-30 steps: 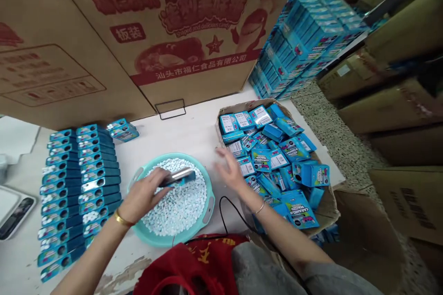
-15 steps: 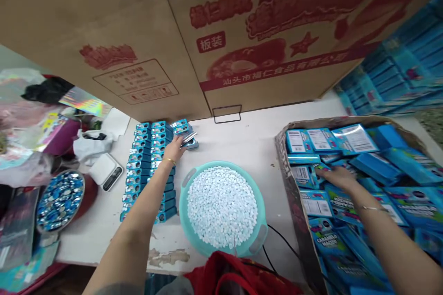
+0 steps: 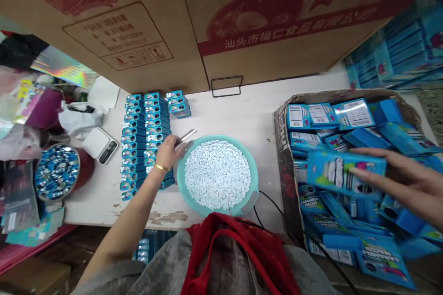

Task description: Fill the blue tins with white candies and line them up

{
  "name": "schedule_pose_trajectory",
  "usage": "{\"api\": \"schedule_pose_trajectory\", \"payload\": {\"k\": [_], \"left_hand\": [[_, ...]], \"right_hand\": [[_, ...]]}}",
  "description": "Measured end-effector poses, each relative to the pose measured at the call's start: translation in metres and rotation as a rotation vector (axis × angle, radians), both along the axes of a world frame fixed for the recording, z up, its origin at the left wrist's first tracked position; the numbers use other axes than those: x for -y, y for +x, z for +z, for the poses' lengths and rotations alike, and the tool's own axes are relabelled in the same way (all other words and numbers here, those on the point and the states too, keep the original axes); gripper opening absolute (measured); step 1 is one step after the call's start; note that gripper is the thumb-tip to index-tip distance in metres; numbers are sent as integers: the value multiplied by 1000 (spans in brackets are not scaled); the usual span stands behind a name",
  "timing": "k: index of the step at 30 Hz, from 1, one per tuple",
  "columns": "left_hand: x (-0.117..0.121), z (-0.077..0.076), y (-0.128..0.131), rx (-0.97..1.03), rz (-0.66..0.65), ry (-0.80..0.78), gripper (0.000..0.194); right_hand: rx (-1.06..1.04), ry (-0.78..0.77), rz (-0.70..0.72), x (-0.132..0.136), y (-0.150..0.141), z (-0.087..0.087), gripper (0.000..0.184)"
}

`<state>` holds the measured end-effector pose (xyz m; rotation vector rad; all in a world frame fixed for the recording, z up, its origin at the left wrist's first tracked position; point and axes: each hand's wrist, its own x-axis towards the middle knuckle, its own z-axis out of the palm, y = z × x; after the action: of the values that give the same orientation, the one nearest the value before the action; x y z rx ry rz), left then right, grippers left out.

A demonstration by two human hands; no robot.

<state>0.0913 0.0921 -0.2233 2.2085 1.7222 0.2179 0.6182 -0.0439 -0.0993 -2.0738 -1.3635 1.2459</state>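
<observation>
Over the open carton [image 3: 285,166], right of the teal basin [image 3: 254,170], the right hand [image 3: 411,182] grasps a blue box [image 3: 327,173] — held by one end, it could tip loose — while the left hand [image 3: 168,151] grips a metal tool [image 3: 188,135]

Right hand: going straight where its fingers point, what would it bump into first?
Beyond the blue box it holds, the right hand would probably bump the open carton's left wall, unless it's high enough to pass over; depth is unclear.
</observation>
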Motion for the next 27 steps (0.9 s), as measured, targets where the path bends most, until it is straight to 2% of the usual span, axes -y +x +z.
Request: {"api": "schedule_pose_trajectory", "payload": {"k": [2, 4, 6, 8, 10, 14, 18, 23, 27], "left_hand": [[55, 6, 4, -56, 114, -63, 31], [102, 5, 8, -100, 266, -163, 37], [133, -1, 12, -98, 433, -281, 38], [149, -5, 17, -66, 562, -345, 30], [155, -3, 25, 2, 608, -328, 21], [155, 13, 46, 266, 554, -224, 24], [150, 21, 54, 331, 580, -186, 19], [145, 5, 37, 243, 593, -185, 17], [142, -12, 25, 126, 525, -180, 19]], "right_hand": [[-260, -186, 71, 10, -23, 9, 53], [-504, -318, 173, 21, -55, 10, 49], [-713, -375, 252, 32, -88, 10, 48], [-845, -368, 245, 44, -111, 12, 49], [-931, -367, 206, 57, -122, 16, 55], [-979, -370, 179, 81, -121, 20, 70], [-964, -334, 104, 99, -124, 16, 65], [-982, -293, 41, 110, -141, 18, 62], [-1138, -269, -149, 119, -157, 20, 47]]}}
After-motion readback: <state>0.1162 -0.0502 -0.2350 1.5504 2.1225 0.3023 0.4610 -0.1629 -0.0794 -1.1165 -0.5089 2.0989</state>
